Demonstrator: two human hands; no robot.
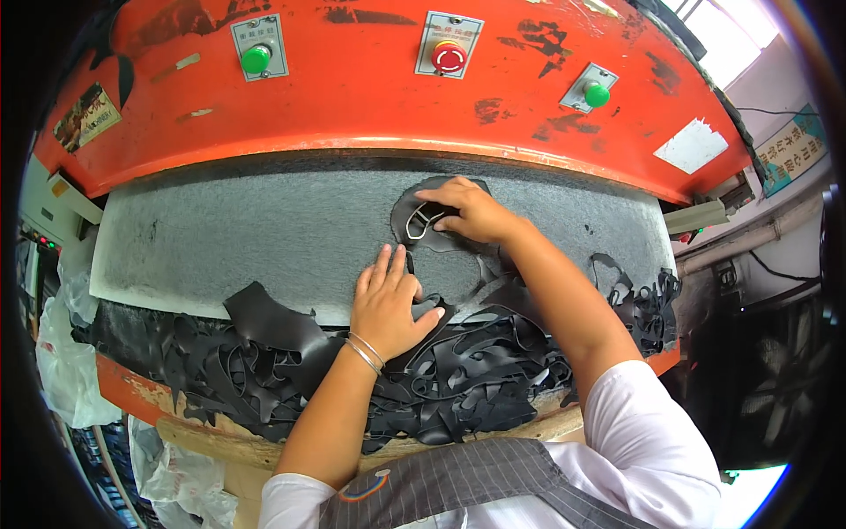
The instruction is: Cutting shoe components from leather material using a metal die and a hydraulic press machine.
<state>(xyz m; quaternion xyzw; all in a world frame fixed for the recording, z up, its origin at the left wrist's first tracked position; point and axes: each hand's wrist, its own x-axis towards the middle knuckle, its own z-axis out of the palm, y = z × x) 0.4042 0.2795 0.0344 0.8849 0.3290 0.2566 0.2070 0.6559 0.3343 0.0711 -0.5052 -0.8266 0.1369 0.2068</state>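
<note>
Cutter's place: the thin metal cutter [411, 231] sits on a black leather piece [402, 202], over the grey board [238, 231], right of its middle.
Right hand: the right hand [476, 214] arches over the cutter, forefinger and thumb spread around its upper and right sides; whether they clamp it, I cannot tell.
Left hand: the left hand [384, 304] lies palm down nearer the body, thumb splayed out, gripping nothing visible; its fingertips are just below the leather, apart from the cutter.
Cutter's handling: probably light for its size, rigid, perhaps slick, with a likely sharp lower edge.
Cutter's hold: best taken by the upper rim, thumb opposite forefinger, skin clear of the underside.
Leather's handling: likely soft and floppy, easily creased or dragged; better pressed flat near its edge.
</note>
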